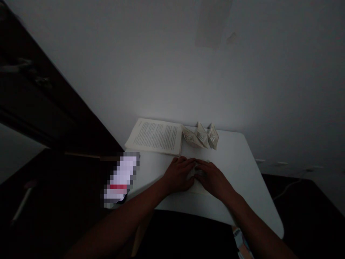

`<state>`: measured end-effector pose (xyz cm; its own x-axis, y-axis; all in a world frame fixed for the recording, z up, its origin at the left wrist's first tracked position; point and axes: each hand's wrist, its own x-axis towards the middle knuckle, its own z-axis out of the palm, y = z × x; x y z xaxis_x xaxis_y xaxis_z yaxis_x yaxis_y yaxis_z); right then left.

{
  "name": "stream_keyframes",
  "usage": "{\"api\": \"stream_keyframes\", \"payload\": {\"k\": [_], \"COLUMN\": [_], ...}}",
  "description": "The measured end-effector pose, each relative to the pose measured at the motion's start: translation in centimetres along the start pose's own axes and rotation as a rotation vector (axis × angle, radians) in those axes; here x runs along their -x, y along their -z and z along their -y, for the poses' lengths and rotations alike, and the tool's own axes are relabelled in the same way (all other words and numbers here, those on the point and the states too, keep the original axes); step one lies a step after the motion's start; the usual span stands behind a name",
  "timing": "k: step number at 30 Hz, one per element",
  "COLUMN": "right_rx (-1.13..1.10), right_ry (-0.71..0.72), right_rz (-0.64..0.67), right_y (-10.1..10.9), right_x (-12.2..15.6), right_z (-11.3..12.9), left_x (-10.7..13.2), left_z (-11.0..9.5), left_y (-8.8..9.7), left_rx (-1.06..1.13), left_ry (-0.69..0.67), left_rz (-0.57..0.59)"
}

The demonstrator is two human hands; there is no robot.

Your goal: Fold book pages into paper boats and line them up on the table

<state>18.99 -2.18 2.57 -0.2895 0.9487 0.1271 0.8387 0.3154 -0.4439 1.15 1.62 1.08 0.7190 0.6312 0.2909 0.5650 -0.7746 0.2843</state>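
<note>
Both hands meet over a piece of printed paper (199, 188) lying on the white table. My left hand (180, 174) presses on its left side with bent fingers, thumb toward the middle. From the right, my right hand (211, 176) grips the same paper, its fingertips almost touching those of the left. Much of the paper is hidden under the hands, and its folds are hard to make out in the dim light. Just beyond them stand three folded paper boats, a left one (191, 137), a middle one (202, 136) and a right one (213, 137).
An open book or stack of printed pages (157, 136) lies at the back left of the white table (242, 162), against the wall (151, 72). A phone with a blurred screen (122, 178) sits at the left edge. Further left is a dark door (40, 97).
</note>
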Motion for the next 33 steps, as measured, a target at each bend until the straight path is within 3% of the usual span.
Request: {"api": "stream_keyframes", "payload": {"k": [9,15,22,33], "right_rx": [0.122,0.255,0.507,0.514], "right_ry": [-0.009,-0.096,-0.304,-0.429], "right_rz": [-0.067,-0.111,-0.016,0.030], "right_y": [-0.5,-0.3,0.9,1.7], "right_x": [0.7,1.2,1.3,-0.8], "right_z": [-0.6,0.1,1.8,1.8], "left_x": [0.4,0.9,1.0,-0.9], "left_z": [-0.1,-0.7,-1.5,-1.4], "left_y": [0.4,0.2,0.4,0.2], "left_rx": [-0.122,-0.184,-0.243,-0.281], "left_ry": [-0.029,-0.015,0.026,0.094], "left_rz": [0.003,-0.023,-0.005,-0.004]}}
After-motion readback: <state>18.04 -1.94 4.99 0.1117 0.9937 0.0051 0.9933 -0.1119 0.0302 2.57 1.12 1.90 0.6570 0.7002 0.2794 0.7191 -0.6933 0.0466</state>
